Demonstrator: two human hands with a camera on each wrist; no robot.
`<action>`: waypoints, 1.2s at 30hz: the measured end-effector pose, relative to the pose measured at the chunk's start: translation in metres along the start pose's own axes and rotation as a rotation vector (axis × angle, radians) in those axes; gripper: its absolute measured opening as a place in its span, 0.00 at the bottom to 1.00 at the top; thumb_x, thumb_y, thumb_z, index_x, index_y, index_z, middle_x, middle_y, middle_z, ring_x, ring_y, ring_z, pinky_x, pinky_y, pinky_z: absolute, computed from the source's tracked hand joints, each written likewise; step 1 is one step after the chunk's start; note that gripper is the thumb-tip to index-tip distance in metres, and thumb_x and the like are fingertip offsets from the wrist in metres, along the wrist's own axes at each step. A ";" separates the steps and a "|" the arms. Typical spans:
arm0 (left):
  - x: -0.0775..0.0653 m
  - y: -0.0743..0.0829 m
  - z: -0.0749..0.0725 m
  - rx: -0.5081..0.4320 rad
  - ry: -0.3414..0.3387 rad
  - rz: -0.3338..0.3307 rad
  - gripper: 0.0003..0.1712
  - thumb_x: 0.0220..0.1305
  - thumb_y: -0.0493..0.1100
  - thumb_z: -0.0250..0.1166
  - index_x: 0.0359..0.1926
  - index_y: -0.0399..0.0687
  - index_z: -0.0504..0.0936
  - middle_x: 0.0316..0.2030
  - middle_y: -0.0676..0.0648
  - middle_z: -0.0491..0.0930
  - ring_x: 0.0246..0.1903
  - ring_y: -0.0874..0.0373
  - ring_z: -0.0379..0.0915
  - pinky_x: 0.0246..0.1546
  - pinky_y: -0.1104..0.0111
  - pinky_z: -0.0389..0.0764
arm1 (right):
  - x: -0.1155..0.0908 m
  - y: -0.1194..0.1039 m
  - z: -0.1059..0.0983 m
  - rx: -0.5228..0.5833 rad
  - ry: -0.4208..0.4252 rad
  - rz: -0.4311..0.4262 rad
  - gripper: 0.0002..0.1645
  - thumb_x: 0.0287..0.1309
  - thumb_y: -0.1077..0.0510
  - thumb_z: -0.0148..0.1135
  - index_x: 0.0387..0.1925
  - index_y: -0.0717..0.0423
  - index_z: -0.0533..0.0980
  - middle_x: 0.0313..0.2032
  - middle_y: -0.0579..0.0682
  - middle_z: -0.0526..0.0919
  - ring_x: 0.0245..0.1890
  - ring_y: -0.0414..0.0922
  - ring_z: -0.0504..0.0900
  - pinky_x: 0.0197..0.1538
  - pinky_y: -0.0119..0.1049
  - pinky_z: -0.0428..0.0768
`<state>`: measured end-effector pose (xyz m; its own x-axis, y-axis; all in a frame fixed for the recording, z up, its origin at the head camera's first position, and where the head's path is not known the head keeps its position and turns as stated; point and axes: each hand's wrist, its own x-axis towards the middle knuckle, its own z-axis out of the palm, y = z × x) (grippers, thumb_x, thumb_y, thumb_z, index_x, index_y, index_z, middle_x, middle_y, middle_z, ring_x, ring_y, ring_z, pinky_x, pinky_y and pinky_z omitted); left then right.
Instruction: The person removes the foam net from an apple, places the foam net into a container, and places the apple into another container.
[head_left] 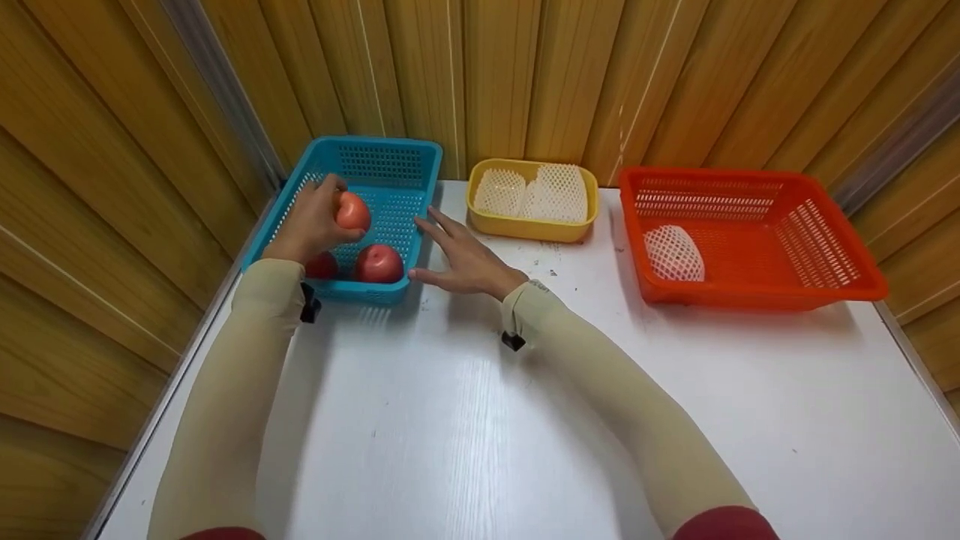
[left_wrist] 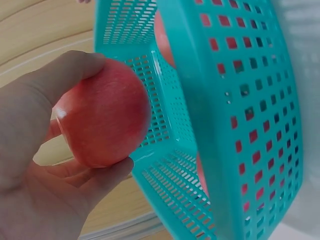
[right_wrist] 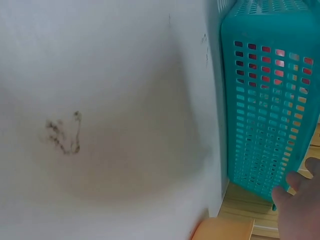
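My left hand (head_left: 309, 223) grips a red apple (head_left: 352, 211) above the inside of a blue plastic basket (head_left: 375, 141). In the left wrist view the thumb and fingers wrap this apple (left_wrist: 107, 115) from either side. Lower in the basket, at its near end, lie a second apple (head_left: 379, 264) and a third one (head_left: 321, 265), the latter partly hidden by the left wrist. Beside the basket's right rim is my right hand (head_left: 469, 262), fingers spread and fairly straight, holding nothing. Its fingertips reach the rim; whether they press on it I cannot tell.
A small yellow basket (head_left: 532, 229) with white foam net sleeves (head_left: 559, 193) stands at the back wall. To the right sits a red-orange basket (head_left: 757, 294) with one white foam net (head_left: 673, 253) inside. Wood-panelled walls (head_left: 495, 75) border the white table (head_left: 420, 420).
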<state>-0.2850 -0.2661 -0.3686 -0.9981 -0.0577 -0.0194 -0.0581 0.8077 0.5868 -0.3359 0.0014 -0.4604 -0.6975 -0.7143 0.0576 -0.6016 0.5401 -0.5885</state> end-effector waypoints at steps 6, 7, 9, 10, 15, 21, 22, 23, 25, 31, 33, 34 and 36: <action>0.006 0.002 0.004 0.017 -0.015 0.015 0.44 0.57 0.38 0.77 0.69 0.46 0.63 0.63 0.34 0.66 0.63 0.38 0.61 0.58 0.42 0.77 | -0.003 -0.001 -0.001 -0.012 -0.015 -0.030 0.59 0.57 0.16 0.51 0.82 0.30 0.45 0.82 0.41 0.36 0.81 0.45 0.42 0.77 0.51 0.56; 0.007 0.003 0.004 0.014 -0.017 0.012 0.44 0.57 0.38 0.77 0.69 0.46 0.63 0.63 0.35 0.66 0.63 0.39 0.61 0.58 0.42 0.77 | -0.004 0.000 -0.002 -0.014 -0.017 -0.026 0.59 0.57 0.16 0.51 0.82 0.30 0.45 0.82 0.40 0.36 0.81 0.45 0.42 0.77 0.51 0.56; 0.009 0.004 0.005 0.012 -0.024 0.007 0.43 0.58 0.38 0.77 0.69 0.47 0.63 0.63 0.35 0.66 0.63 0.39 0.61 0.58 0.42 0.77 | -0.004 0.000 -0.003 -0.015 -0.026 -0.011 0.59 0.57 0.16 0.50 0.82 0.30 0.44 0.82 0.39 0.35 0.81 0.45 0.42 0.78 0.51 0.55; 0.010 0.005 0.005 0.010 -0.028 0.006 0.43 0.58 0.38 0.77 0.69 0.47 0.63 0.63 0.35 0.66 0.63 0.39 0.61 0.58 0.42 0.77 | -0.005 0.000 -0.004 -0.018 -0.030 -0.004 0.60 0.56 0.15 0.50 0.82 0.30 0.44 0.82 0.39 0.35 0.81 0.45 0.42 0.78 0.51 0.55; 0.014 0.008 0.004 0.005 -0.045 -0.014 0.44 0.58 0.38 0.77 0.70 0.47 0.62 0.63 0.35 0.66 0.63 0.38 0.61 0.59 0.42 0.76 | -0.004 -0.003 -0.009 -0.025 -0.049 0.023 0.61 0.54 0.14 0.50 0.82 0.32 0.46 0.82 0.37 0.35 0.81 0.45 0.42 0.78 0.51 0.55; 0.023 0.009 0.002 0.022 -0.069 -0.021 0.44 0.58 0.37 0.77 0.70 0.44 0.62 0.63 0.34 0.68 0.61 0.37 0.64 0.59 0.41 0.77 | -0.001 -0.006 -0.009 -0.007 -0.077 0.047 0.62 0.52 0.13 0.51 0.82 0.29 0.46 0.82 0.35 0.33 0.81 0.45 0.44 0.77 0.52 0.58; 0.025 0.009 0.002 0.027 -0.081 -0.024 0.44 0.58 0.37 0.77 0.70 0.44 0.62 0.62 0.34 0.68 0.61 0.37 0.65 0.59 0.41 0.77 | -0.001 -0.007 -0.009 0.000 -0.081 0.047 0.62 0.52 0.13 0.52 0.82 0.29 0.46 0.82 0.36 0.33 0.81 0.45 0.44 0.77 0.52 0.58; 0.026 0.009 0.002 0.031 -0.092 -0.030 0.44 0.57 0.37 0.77 0.70 0.43 0.62 0.62 0.34 0.69 0.61 0.37 0.65 0.58 0.41 0.77 | -0.001 -0.008 -0.008 0.007 -0.085 0.048 0.62 0.52 0.13 0.52 0.82 0.29 0.46 0.82 0.35 0.33 0.81 0.45 0.45 0.77 0.51 0.58; 0.029 0.008 0.002 0.034 -0.112 -0.046 0.46 0.57 0.37 0.78 0.71 0.44 0.62 0.62 0.34 0.70 0.60 0.37 0.66 0.58 0.41 0.78 | 0.000 -0.009 -0.007 0.016 -0.086 0.042 0.63 0.52 0.14 0.53 0.82 0.30 0.46 0.82 0.35 0.33 0.81 0.45 0.45 0.77 0.50 0.59; 0.036 0.010 0.002 0.051 -0.149 -0.080 0.48 0.55 0.37 0.79 0.71 0.44 0.61 0.63 0.34 0.70 0.60 0.36 0.67 0.58 0.40 0.77 | 0.002 -0.014 -0.006 0.023 -0.089 0.031 0.62 0.53 0.15 0.55 0.82 0.31 0.47 0.82 0.33 0.33 0.81 0.45 0.46 0.77 0.48 0.59; 0.038 0.012 0.003 0.069 -0.161 -0.087 0.48 0.55 0.37 0.79 0.71 0.44 0.61 0.63 0.33 0.69 0.60 0.35 0.66 0.58 0.39 0.77 | 0.002 -0.015 -0.005 0.020 -0.086 0.034 0.61 0.53 0.15 0.55 0.82 0.30 0.48 0.81 0.31 0.32 0.80 0.44 0.46 0.77 0.47 0.59; 0.039 0.013 0.004 0.079 -0.170 -0.091 0.48 0.55 0.38 0.78 0.71 0.43 0.61 0.63 0.32 0.69 0.60 0.35 0.66 0.58 0.38 0.76 | 0.002 -0.016 -0.005 0.020 -0.083 0.035 0.61 0.53 0.15 0.54 0.82 0.30 0.48 0.81 0.32 0.33 0.80 0.44 0.47 0.77 0.47 0.59; 0.041 0.015 0.007 0.103 -0.195 -0.094 0.47 0.56 0.39 0.78 0.71 0.42 0.61 0.63 0.31 0.69 0.59 0.34 0.66 0.58 0.37 0.76 | 0.001 -0.017 -0.003 0.019 -0.078 0.032 0.60 0.54 0.16 0.54 0.82 0.31 0.48 0.81 0.33 0.33 0.80 0.44 0.47 0.77 0.47 0.59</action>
<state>-0.3268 -0.2523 -0.3667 -0.9723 -0.0293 -0.2320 -0.1427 0.8604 0.4892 -0.3279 -0.0070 -0.4482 -0.6830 -0.7300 -0.0243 -0.5717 0.5549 -0.6044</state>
